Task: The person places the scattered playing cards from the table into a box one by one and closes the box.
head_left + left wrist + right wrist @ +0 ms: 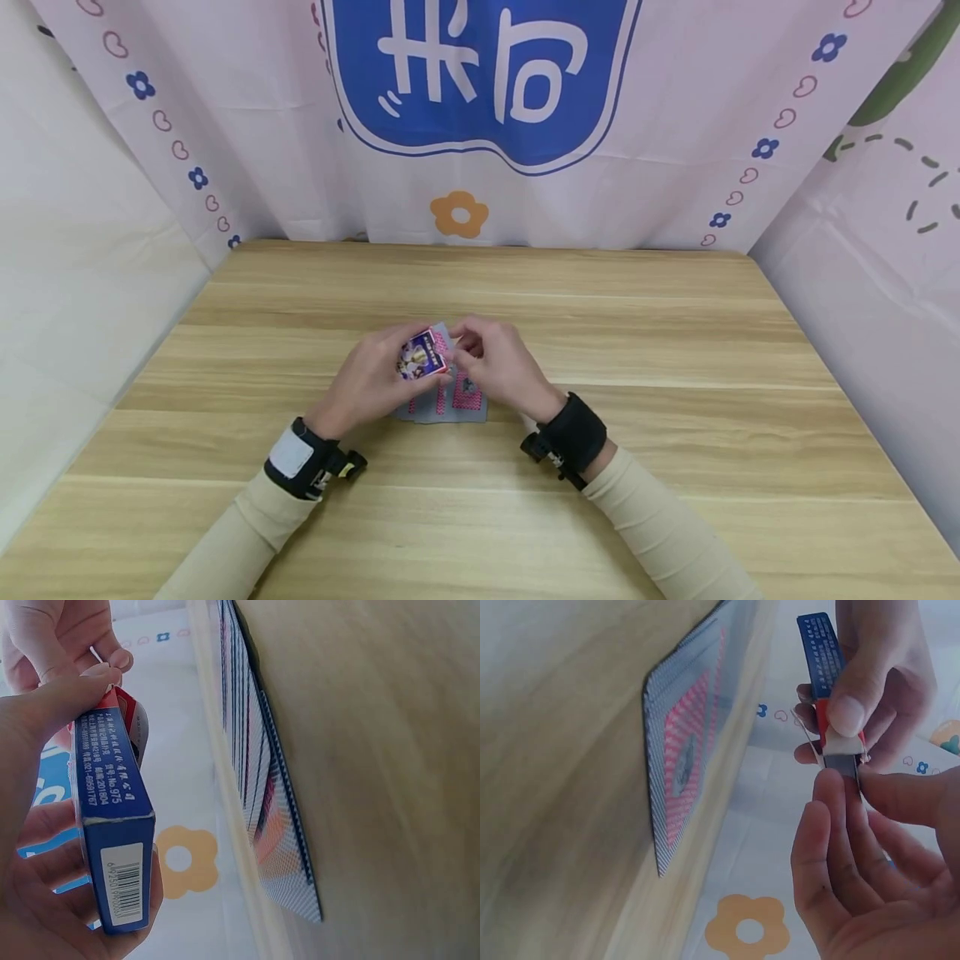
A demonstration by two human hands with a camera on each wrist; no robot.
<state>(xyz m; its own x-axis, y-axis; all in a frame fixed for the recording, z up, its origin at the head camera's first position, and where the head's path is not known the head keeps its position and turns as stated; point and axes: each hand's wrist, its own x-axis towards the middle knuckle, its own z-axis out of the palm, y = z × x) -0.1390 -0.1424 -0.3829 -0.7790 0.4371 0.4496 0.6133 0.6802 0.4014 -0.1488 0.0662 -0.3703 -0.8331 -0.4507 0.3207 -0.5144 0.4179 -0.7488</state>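
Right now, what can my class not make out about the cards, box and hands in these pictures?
Faces of the spread cards: head view, turned down.
Part of the box front: head view, covered by the left hand.
Card count inside the box: right wrist view, hidden by its walls.
Base of the right hand: right wrist view, cut by the edge.

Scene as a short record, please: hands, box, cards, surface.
left_hand: left hand grips blue card box
right_hand: right hand pinches protruding cards at box's open end
table_cards: overlapping cards, patterned backs up, count unclear
surface: wood-grain table
backdrop: white curtain, blue emblem
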